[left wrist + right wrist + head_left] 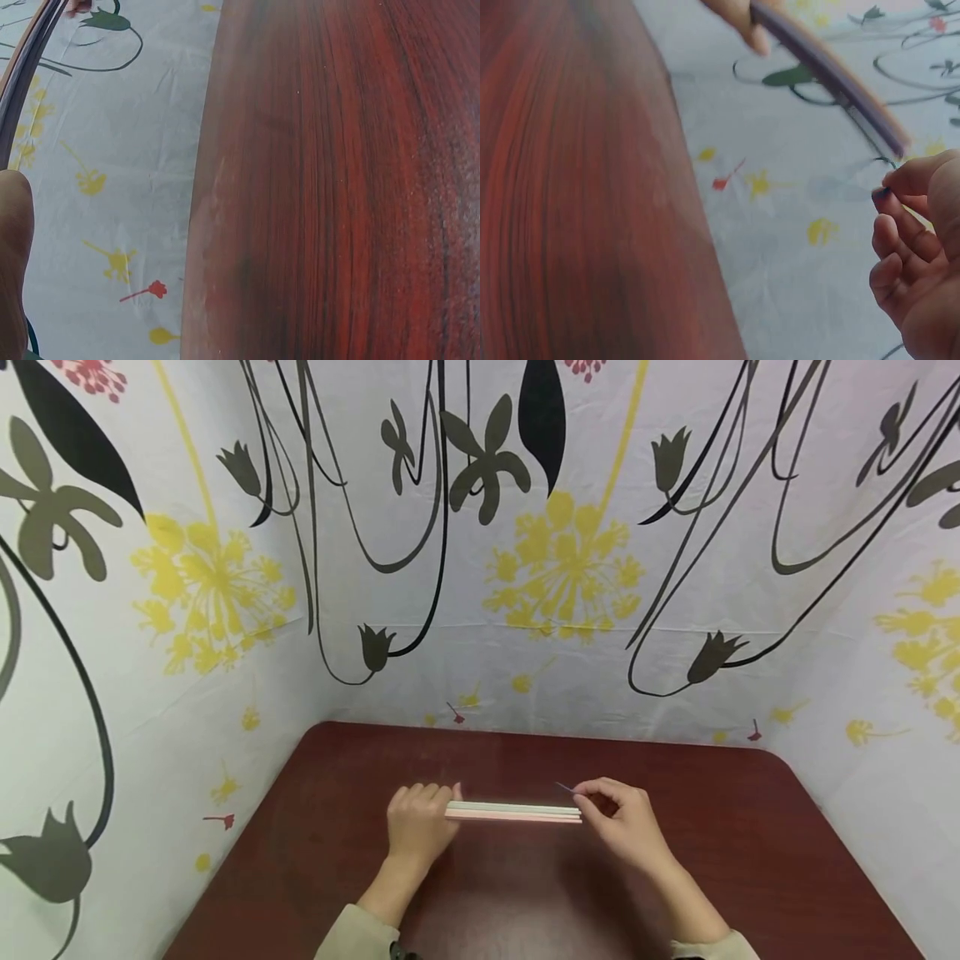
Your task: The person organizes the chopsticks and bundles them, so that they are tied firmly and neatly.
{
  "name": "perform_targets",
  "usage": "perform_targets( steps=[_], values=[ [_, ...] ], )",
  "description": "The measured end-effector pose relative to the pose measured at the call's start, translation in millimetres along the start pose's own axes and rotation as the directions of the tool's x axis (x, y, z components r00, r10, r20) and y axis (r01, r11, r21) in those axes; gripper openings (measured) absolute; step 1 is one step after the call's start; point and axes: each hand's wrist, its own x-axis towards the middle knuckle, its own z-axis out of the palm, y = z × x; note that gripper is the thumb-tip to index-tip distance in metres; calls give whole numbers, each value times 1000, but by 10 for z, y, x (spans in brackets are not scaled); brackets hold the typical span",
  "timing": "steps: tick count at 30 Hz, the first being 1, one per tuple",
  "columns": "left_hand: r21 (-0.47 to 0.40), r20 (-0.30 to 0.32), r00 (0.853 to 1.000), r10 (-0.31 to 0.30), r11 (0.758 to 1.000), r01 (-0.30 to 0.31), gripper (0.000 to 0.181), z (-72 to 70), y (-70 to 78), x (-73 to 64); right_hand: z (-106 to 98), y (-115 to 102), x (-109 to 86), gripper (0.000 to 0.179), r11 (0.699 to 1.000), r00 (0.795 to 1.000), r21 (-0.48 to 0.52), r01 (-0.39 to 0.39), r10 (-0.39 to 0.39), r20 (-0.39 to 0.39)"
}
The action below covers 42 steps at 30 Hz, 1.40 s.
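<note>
Red-brown tabletop [337, 785] lies beneath the pale strips [513, 812]; fingers of the left hand [422, 818] clamp one end, and the free ends could splay if that grip slackens. The right hand [626, 820] has fingers pinching a thin dark strand [564, 787], slight enough to slip.

"What colour is the table [315, 860]?"

"It's dark red and brown, like wood, with thin dark lines running along it."

"What are its corners like?"

"The two far ones are round. The far edge goes almost straight between them, and the sides get wider apart as they come near."

"Is it shiny?"

"Yes, a bit. There's a soft pale shine [517, 914] near the front, and a dark, fuzzy shadow [611, 893] beside it, on the right."
</note>
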Motion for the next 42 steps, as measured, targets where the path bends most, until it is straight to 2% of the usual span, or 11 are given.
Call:
perform_targets(
  steps=[6,16,24,26,28,29,32,34,38,40,42],
  values=[
    [6,-18,1000,-9,1000,9,31,-3,-27,18,20,-139,-13,15,993,1000,114,-12,11,12],
    [59,-23,996,-91,994,92,38,3,-62,29,114,-195,-189,32,961,974,231,152,-185,129],
    [42,-71,992,-103,993,106,38,-55,0,157,282,-154,-220,26,901,957,432,-44,-85,276],
    [52,-51,991,-121,991,124,38,-67,3,177,347,-164,-225,19,921,962,389,30,-132,237],
    [72,-17,989,-148,986,149,39,-74,-2,190,414,-193,-234,14,939,943,258,225,-277,186],
    [79,2,987,-162,984,161,39,-76,-3,194,450,-218,-237,16,923,916,173,344,-370,155],
    [92,62,979,-195,978,189,40,-85,2,203,539,-334,-221,33,794,797,-71,604,-599,74],
    [89,86,974,-210,975,202,41,-87,8,203,583,-423,-202,51,743,748,-126,658,-663,-5],
    [75,68,974,-217,974,212,42,-84,22,210,643,-537,-184,69,740,705,-131,660,-670,-234],
    [71,47,976,-210,976,207,42,-80,30,220,666,-540,-216,75,764,704,-97,638,-629,-330],
    [69,35,979,-203,977,200,42,-77,41,231,695,-524,-277,77,821,747,-28,571,-533,-397]
  ],
)
